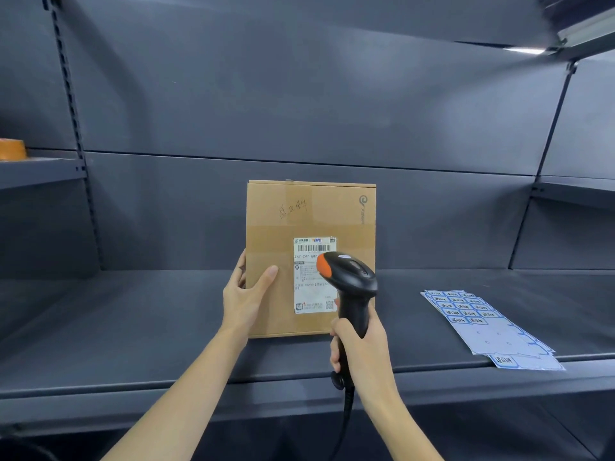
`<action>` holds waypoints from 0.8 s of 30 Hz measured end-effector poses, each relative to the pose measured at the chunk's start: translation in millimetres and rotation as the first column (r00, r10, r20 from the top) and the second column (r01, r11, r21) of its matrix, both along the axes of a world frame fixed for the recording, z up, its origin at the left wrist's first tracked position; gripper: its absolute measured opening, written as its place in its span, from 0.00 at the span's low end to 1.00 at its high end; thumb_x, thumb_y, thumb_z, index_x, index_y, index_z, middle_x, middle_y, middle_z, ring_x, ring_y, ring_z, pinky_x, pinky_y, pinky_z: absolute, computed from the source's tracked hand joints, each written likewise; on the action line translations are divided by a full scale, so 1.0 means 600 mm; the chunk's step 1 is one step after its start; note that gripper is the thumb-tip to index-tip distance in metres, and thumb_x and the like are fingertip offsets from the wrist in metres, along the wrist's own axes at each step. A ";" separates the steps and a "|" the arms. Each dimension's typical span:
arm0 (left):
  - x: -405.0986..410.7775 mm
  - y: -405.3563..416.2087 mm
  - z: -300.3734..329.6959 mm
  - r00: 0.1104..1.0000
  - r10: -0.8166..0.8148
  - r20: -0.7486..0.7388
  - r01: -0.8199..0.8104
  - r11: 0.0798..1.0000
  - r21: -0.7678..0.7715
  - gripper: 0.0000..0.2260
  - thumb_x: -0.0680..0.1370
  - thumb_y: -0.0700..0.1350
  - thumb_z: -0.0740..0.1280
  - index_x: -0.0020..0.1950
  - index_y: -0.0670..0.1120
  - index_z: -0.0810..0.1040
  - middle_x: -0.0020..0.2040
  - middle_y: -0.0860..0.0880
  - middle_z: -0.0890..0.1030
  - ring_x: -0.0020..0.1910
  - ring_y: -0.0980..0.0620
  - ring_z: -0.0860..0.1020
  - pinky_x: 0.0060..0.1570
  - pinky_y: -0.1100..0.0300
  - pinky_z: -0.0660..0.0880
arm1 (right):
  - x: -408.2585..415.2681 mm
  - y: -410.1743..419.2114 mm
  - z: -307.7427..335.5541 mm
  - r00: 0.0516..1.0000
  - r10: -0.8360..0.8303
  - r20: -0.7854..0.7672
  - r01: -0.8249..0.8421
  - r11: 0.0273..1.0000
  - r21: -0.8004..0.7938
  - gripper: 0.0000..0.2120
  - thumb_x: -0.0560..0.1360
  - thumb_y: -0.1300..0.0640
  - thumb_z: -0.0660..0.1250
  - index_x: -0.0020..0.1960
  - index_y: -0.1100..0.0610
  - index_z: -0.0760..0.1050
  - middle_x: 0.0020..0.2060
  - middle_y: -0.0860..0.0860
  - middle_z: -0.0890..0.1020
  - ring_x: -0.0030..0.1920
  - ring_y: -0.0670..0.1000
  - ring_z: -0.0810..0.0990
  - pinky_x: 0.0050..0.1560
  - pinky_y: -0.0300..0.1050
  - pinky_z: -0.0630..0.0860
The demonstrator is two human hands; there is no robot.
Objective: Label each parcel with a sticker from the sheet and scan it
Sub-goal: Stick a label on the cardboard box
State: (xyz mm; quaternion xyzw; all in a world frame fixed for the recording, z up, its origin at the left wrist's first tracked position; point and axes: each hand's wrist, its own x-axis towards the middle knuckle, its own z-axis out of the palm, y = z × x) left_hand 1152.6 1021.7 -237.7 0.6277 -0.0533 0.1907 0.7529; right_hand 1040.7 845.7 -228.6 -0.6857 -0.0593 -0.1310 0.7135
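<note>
So: dark grey metal shelf fills the frame, its deck running across the lower half. Brown cardboard parcel stands upright at centre frame, bottom edge on the deck, apparently leaning back against or near the rear panel; can't tell if it touches. Its broad face is turned toward the camera, long axis roughly vertical, probably so the printed side can be read by the scanner. White shipping label sits on the lower right of that face, also portrait, barcode strip along its top edge.

Left hand holds the parcel's left edge, thumb laid across the front face and fingers wrapped behind the edge, likely steadying it upright for the scan. Right hand, lower centre, grip is pressed closed around the handle of the black handheld barcode scanner with orange tip. Scanner handle runs near vertical, head pointing up and left at the label, overlapping the label's right side in view. Cord hangs from its base toward the bottom edge.

Blue-and-white sticker sheets lie flat, fanned, at right of frame on the deck, well apart from the parcel, one corner overhanging the front lip; many slots look already peeled. No sheet sticker is plainly visible on the parcel. Orange object at left edge, on a higher shelf, unclear.
</note>
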 end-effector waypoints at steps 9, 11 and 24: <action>-0.001 0.000 0.007 0.999 0.027 -0.033 -0.027 1.000 0.008 0.31 0.68 0.59 0.74 0.69 0.60 0.70 0.54 0.61 0.82 0.47 0.66 0.80 0.43 0.68 0.74 | 0.094 -0.116 0.034 0.965 -0.257 -0.060 0.257 0.966 -0.002 0.09 0.74 0.56 0.63 0.51 0.51 0.64 0.29 0.51 0.75 0.25 0.49 0.73 0.26 0.44 0.73; -0.001 -0.002 0.009 0.998 0.036 -0.045 -0.035 0.999 0.009 0.30 0.68 0.59 0.74 0.69 0.61 0.69 0.52 0.63 0.82 0.46 0.67 0.80 0.42 0.68 0.73 | 0.140 -0.157 0.034 0.943 -0.303 -0.138 0.279 0.945 -0.171 0.14 0.75 0.56 0.61 0.59 0.55 0.61 0.37 0.53 0.76 0.34 0.51 0.76 0.36 0.47 0.75; 0.007 -0.005 0.016 0.994 0.064 -0.087 -0.062 0.998 0.020 0.29 0.68 0.60 0.74 0.67 0.62 0.71 0.51 0.64 0.81 0.47 0.67 0.79 0.43 0.67 0.72 | 0.262 -0.216 -0.052 0.882 -0.471 -0.012 0.176 0.352 -0.919 0.33 0.76 0.50 0.62 0.76 0.59 0.53 0.58 0.62 0.75 0.62 0.63 0.68 0.61 0.49 0.63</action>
